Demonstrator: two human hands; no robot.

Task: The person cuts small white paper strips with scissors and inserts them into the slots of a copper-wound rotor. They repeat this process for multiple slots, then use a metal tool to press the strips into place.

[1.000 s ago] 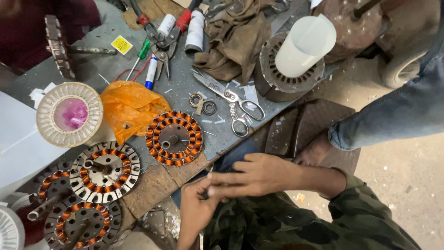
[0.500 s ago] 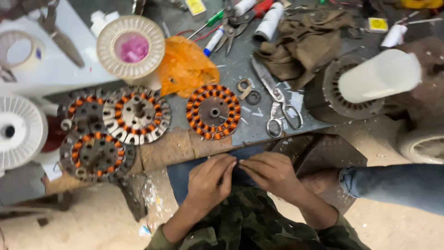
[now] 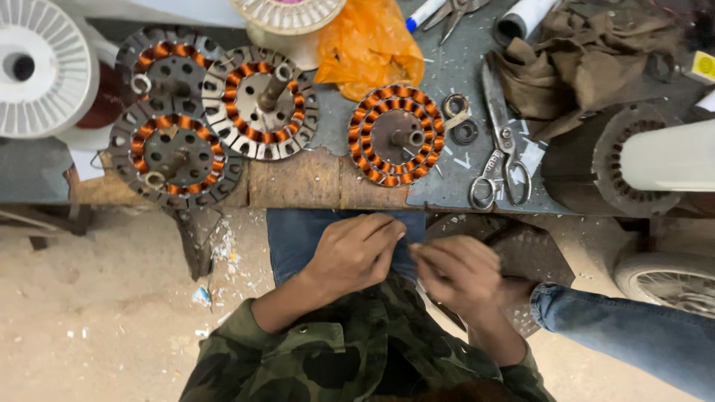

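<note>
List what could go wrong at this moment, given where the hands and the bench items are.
1. The scissors lie with handles at the bench edge, just above the lap; a knock could tip them off.
2. Left hand and right hand pinch something too small to identify below the bench; it might drop into the floor debris.

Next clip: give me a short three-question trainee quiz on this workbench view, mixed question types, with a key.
1. True or false: the scissors lie on the bench, apart from both hands.
2. How many copper-wound stators are on the bench? A) two B) four C) six
3. Fill in: the left hand and right hand meet over the person's ____, below the bench edge.

Key
1. True; the scissors lie beside the lone stator.
2. B; three are grouped at the left, one stands alone.
3. Lap; what the fingertips pinch is too small to tell.
</note>
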